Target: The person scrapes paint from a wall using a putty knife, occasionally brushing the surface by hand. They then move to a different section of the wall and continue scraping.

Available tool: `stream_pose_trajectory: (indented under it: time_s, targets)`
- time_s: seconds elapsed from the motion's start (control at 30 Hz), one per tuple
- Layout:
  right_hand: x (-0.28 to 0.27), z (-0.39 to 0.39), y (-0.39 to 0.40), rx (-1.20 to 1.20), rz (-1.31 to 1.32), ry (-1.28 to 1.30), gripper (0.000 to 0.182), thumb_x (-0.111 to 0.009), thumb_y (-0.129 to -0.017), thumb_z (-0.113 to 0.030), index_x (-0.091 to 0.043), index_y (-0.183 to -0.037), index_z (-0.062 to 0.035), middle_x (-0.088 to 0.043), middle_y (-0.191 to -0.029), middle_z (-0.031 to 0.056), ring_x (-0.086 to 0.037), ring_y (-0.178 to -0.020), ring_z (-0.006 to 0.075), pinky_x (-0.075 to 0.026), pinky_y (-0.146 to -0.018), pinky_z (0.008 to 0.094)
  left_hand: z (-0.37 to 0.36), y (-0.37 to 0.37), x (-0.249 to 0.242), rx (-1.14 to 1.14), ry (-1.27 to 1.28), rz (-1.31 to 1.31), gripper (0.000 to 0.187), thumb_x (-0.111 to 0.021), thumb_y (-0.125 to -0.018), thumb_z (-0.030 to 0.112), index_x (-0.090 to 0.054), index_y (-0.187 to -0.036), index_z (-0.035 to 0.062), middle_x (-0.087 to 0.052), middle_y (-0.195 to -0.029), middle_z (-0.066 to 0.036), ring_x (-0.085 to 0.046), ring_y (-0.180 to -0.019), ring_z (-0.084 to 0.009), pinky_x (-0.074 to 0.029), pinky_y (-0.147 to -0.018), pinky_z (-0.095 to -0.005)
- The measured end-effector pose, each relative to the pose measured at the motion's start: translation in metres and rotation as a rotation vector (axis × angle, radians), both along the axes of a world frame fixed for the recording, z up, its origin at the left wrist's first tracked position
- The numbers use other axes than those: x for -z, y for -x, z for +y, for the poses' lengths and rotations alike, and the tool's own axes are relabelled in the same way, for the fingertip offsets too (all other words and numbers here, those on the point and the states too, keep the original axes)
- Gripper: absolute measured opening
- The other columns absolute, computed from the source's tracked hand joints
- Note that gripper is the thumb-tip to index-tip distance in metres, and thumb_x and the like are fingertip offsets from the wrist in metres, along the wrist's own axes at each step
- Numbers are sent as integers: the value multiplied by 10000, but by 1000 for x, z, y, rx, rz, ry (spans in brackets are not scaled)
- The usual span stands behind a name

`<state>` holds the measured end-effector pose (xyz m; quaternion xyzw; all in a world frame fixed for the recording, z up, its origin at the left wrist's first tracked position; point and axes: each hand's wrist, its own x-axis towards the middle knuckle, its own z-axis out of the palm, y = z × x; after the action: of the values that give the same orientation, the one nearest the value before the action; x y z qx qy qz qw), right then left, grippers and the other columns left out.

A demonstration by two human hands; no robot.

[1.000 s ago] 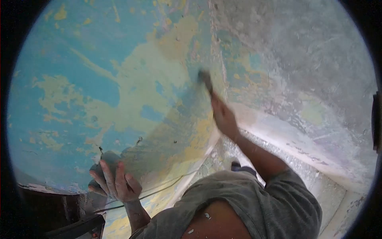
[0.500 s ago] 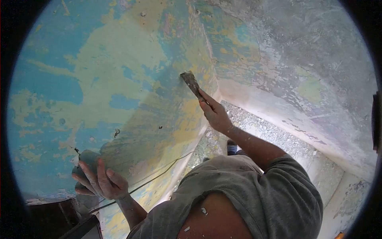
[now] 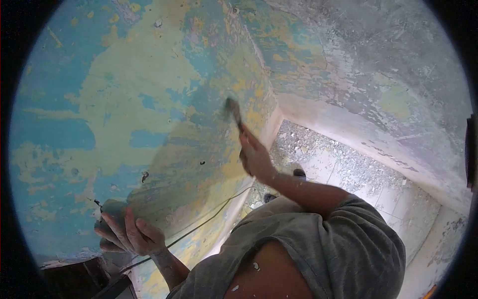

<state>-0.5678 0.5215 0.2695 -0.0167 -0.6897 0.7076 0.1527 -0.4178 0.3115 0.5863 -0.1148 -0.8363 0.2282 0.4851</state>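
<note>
By wall (image 3: 114,112), right hand (image 3: 257,157) curled round scraper (image 3: 236,114) (likely light, stiff; hold below blade (image 3: 230,105)); left hand (image 3: 133,235) open, empty.

I see the left wall (image 3: 114,124), filling the left of the frame, blotched in turquoise, pale green and patches of yellow, while the right wall (image 3: 378,55), at upper right, is mottled grey with streaks of yellow and blue toward the centre. The scraper (image 3: 236,113) mid-frame looks dark grey-brown, the shirt (image 3: 358,239) at lower right plain grey, the floor (image 3: 358,179) whitish with grey speckling.
</note>
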Motion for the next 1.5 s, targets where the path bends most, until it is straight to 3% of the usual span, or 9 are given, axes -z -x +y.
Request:
stream_pose_trajectory:
  time_s: [0.1, 0.2, 0.23, 0.33, 0.4, 0.47, 0.67, 0.87, 1.5]
  targets:
    - [-109, 91, 40, -291, -406, 541, 590, -457, -1038, -424, -392, -1472, -29, -513, -672, 11, -488, -530, 115, -444, -474, 303, 2, -6, 1, -23, -9, -18, 358, -451, -1014, 320, -756, -1059, 139, -556, -1410, -159, -297, -1466, -367, 25, -1212, -536]
    - [-124, 77, 26, -241, -449, 352, 540, -410, -1057, -385, -385, -1495, -70, -597, -793, 84, -568, -611, 171, -481, -520, 334, -5, -3, 3, -24, -7, 7, 360, -452, -1013, 329, -754, -1065, 140, -546, -1418, -162, -293, -1466, -372, 31, -1213, -531]
    - [-45, 35, 15, 59, 119, -402, 500, -390, -1063, -309, -376, -1514, -95, -606, -1223, 234, -635, -1064, 287, -517, -882, 410, -7, -4, 4, -28, 0, 7, 363, -452, -1012, 335, -754, -1067, 141, -539, -1425, -164, -289, -1467, -375, 34, -1214, -529]
    - [-54, 10, -55, -185, -73, -130, 483, -385, -1058, -279, -381, -1519, -134, -329, -1565, 215, -224, -1494, 306, -139, -1205, 383, -8, -4, 4, -19, 16, -1, 367, -451, -1012, 338, -752, -1072, 136, -529, -1434, -167, -283, -1468, -380, 37, -1215, -526]
    - [-73, 42, 7, -134, -169, -88, 495, -385, -1063, -349, -401, -1509, -135, -641, -1099, 172, -635, -958, 230, -501, -882, 415, -5, -4, 4, -38, 10, -11, 367, -450, -1012, 337, -750, -1073, 135, -528, -1435, -167, -284, -1468, -380, 39, -1215, -526]
    - [-138, 89, 48, -209, -273, 325, 518, -429, -1055, -402, -441, -1473, -96, -488, -694, 7, -500, -613, 115, -460, -541, 314, -4, -10, 3, -54, 12, -20, 367, -449, -1012, 336, -749, -1074, 134, -528, -1435, -168, -285, -1468, -379, 41, -1214, -526]
    - [-49, 30, -54, -322, -8, 18, 489, -458, -1046, -272, -409, -1485, -62, -494, -1444, 235, -414, -1406, 258, -264, -1165, 399, -4, -5, 4, -63, -13, -2, 366, -451, -1010, 345, -740, -1091, 135, -526, -1437, -173, -276, -1471, -384, 55, -1209, -532]
    - [-180, 79, 56, -146, 145, 50, 502, -487, -1039, -302, -377, -1522, -226, -654, -909, 175, -640, -771, 213, -498, -728, 317, -1, -5, 7, -39, -88, 32, 366, -452, -1009, 369, -727, -1151, 174, -469, -1486, -179, -266, -1470, -404, 57, -1203, -533]
    - [-244, 21, -44, -392, 600, -493, 497, -574, -979, -119, -462, -1461, -74, -681, -1103, 244, -708, -940, 241, -524, -816, 317, 0, -26, 22, 37, -166, -163, 240, -589, -934, 323, -751, -1062, 199, -589, -1402, 14, -386, -1435, -226, -59, -1220, -476]
